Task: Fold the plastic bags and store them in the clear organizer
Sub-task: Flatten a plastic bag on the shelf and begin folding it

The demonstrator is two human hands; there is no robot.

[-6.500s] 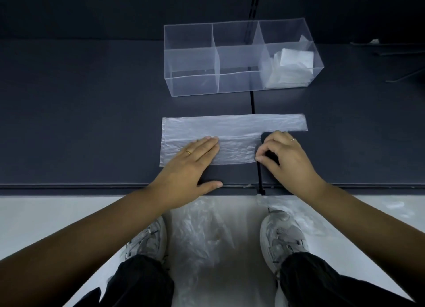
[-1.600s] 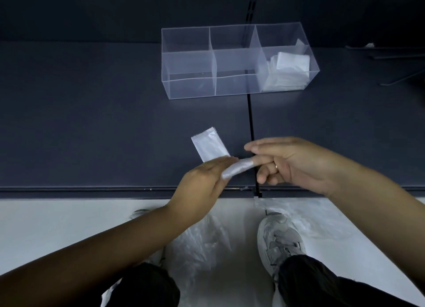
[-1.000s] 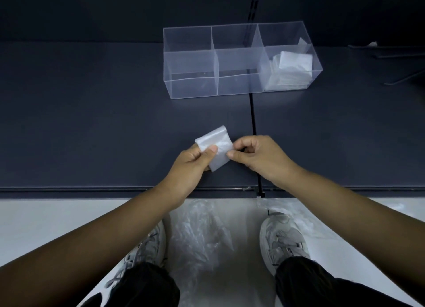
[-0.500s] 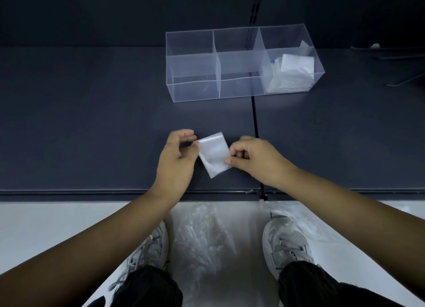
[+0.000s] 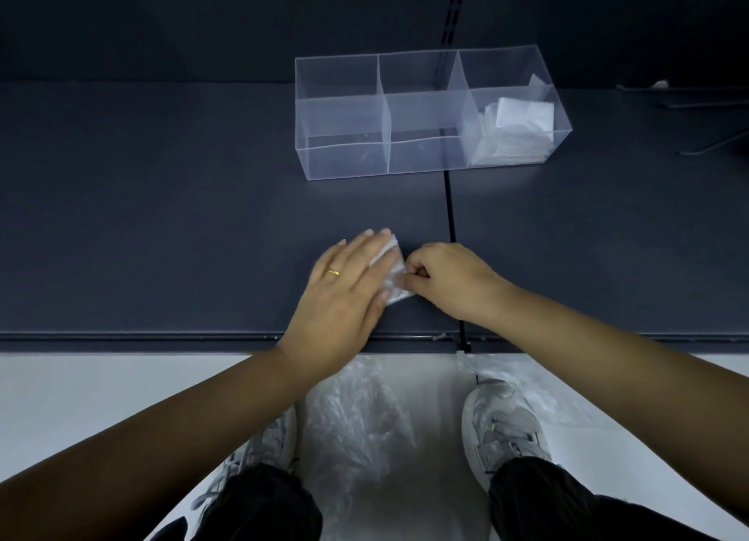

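Note:
A small folded clear plastic bag (image 5: pixel 392 276) lies on the dark shelf near its front edge. My left hand (image 5: pixel 348 293) lies flat on it with straight fingers and covers most of it. My right hand (image 5: pixel 444 281) pinches the bag's right edge with curled fingers. The clear organizer (image 5: pixel 344 159) stands farther back, three compartments in a row. Its right compartment holds folded white bags (image 5: pixel 514 129); the left and middle ones look bare.
A dark seam (image 5: pixel 450 212) runs front to back across the shelf, just right of my hands. More crumpled clear plastic bags (image 5: pixel 356 423) lie on the white floor between my grey shoes (image 5: pixel 502 423). Thin metal rods (image 5: pixel 713 143) lie at the far right.
Half a second ago both hands pinched the folded bag by its sides. My left hand has since let go and moved flat on top of it, pressing it down on the shelf.

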